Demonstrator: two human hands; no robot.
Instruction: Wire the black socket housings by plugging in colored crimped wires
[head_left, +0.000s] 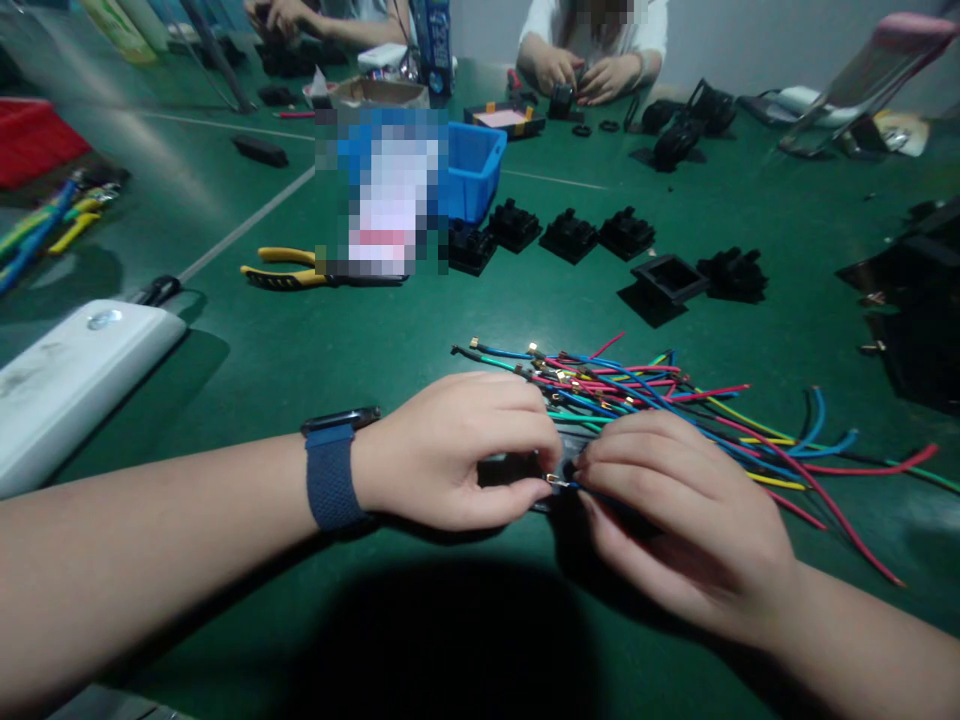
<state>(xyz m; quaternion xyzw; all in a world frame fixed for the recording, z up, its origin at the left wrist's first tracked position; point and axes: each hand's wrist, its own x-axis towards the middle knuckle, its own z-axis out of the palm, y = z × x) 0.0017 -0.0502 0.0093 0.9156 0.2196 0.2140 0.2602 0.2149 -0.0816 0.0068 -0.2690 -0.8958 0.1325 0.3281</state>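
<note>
Blue wire with a metal terminal [556, 481] is located just right of the frame's centre, below mid-height, between the two hands. The grip of the left hand [461, 450] is closed in a thumb-and-finger pinch at the terminal. The grip of the right hand [675, 510] is closed on the wire beside it; the fingers partly hide the wire. A dark blue watch band [334, 485] encircles the left wrist.

Directly behind the hands, a loose bundle of wires [615, 385] in red, blue, green and yellow extends toward the right edge. The supporting worktop [247, 370] is green, crossed by pale seams at upper left and upper centre; a dark shadow covers its bottom centre. A white power strip [90, 370] lies at the left edge. Yellow-handled pliers [277, 282] lie left of upper centre, next to a pixelated area.

Black housings [570, 235] stand in a row at upper centre, in front of a blue bin [476, 175]. A red bin [37, 140] is at upper left. At the top, the hands of two other people [555, 65] are visible before a pale wall [720, 40].
</note>
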